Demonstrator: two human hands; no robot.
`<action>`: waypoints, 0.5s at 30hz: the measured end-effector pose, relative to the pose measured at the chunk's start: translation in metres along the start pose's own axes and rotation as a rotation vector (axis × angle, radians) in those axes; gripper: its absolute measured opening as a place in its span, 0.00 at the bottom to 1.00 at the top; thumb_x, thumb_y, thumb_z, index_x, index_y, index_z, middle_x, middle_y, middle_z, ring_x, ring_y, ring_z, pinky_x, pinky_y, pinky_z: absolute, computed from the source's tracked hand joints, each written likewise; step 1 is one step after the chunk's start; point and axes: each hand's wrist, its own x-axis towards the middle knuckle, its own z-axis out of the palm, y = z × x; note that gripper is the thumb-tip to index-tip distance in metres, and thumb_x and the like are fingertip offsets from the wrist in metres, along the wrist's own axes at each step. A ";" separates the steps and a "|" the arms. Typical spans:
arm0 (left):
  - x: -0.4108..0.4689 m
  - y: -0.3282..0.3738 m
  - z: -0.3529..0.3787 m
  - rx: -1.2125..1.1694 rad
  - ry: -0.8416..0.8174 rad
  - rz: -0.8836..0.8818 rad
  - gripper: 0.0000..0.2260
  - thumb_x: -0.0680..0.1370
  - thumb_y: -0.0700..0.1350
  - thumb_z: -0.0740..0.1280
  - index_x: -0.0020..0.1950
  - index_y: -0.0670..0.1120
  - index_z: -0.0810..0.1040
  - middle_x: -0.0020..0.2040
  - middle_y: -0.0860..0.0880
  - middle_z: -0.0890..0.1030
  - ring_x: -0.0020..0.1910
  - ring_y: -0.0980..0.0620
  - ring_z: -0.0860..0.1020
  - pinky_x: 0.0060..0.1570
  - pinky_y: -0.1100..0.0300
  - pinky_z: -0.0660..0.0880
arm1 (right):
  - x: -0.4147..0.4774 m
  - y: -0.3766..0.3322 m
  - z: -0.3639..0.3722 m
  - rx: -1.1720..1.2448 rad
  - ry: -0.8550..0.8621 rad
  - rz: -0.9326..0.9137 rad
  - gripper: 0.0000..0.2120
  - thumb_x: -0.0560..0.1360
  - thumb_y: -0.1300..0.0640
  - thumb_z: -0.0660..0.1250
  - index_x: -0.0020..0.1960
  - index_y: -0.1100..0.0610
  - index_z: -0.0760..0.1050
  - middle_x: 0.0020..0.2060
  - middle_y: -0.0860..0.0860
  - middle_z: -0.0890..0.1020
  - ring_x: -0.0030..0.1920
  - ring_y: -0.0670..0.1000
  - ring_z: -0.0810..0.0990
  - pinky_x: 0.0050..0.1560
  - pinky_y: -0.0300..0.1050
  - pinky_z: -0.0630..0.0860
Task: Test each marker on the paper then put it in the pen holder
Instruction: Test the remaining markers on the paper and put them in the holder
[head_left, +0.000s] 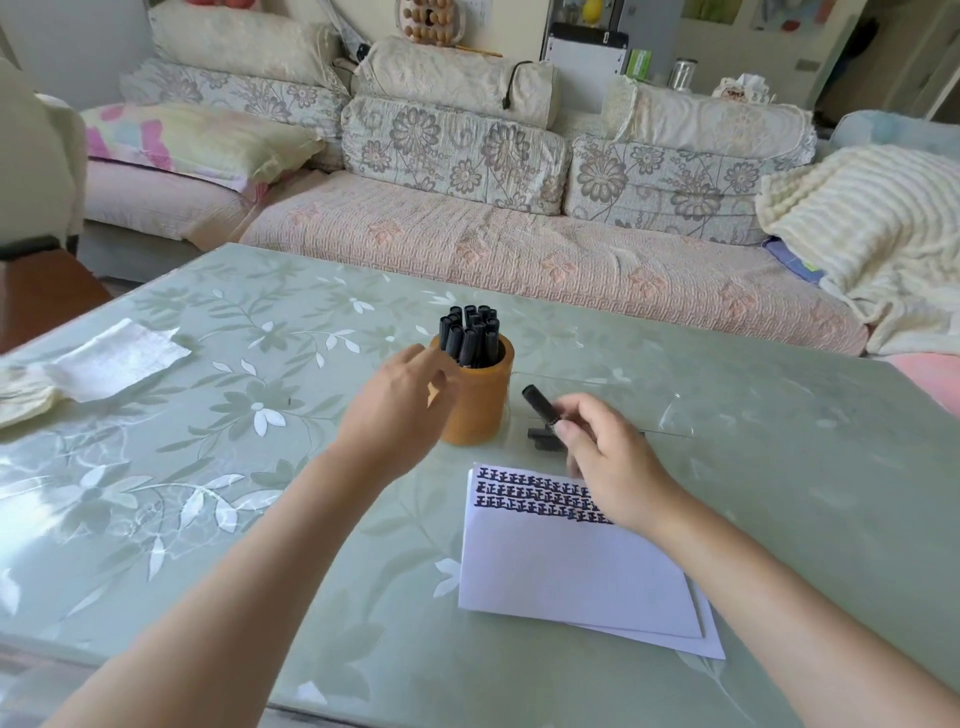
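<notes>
The left hand (400, 400), fingers loosely apart, hovers against the near-left side of the orange pen holder (485, 410); contact is unclear. The right hand (608, 457) pinches a black marker (540, 402) just beyond the paper (571, 566) on the tabletop (234, 467).

Over ten markers (470, 332), one holder (478, 410), two sheets (571, 571)

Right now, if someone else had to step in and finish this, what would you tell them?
Left hand: open, beside the orange pen holder; contact unclear.
Right hand: pinching a black marker just right of the holder.
Done: many markers stand in the holder; the paper bears rows of test marks.
To do: get the held marker into the holder. A dark piece under it is too blurred to name.
</notes>
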 end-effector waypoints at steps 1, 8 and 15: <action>0.003 -0.005 0.001 -0.002 0.034 -0.049 0.04 0.78 0.46 0.65 0.52 0.50 0.76 0.46 0.54 0.74 0.45 0.53 0.75 0.46 0.54 0.75 | 0.007 -0.005 0.000 0.086 0.053 0.027 0.07 0.82 0.60 0.60 0.56 0.51 0.75 0.39 0.44 0.76 0.37 0.40 0.78 0.46 0.38 0.74; 0.010 -0.017 0.019 -0.162 -0.002 -0.312 0.33 0.73 0.55 0.70 0.73 0.48 0.61 0.67 0.49 0.68 0.67 0.48 0.68 0.66 0.50 0.68 | 0.083 -0.038 -0.005 0.185 0.342 -0.019 0.03 0.79 0.57 0.64 0.48 0.51 0.76 0.39 0.45 0.84 0.44 0.48 0.84 0.53 0.53 0.79; 0.018 -0.009 0.032 -0.219 -0.034 -0.333 0.35 0.72 0.54 0.72 0.74 0.48 0.60 0.66 0.48 0.69 0.67 0.48 0.68 0.63 0.58 0.63 | 0.121 -0.036 0.012 0.085 0.210 -0.032 0.01 0.76 0.53 0.67 0.45 0.48 0.76 0.42 0.49 0.85 0.45 0.51 0.85 0.53 0.55 0.80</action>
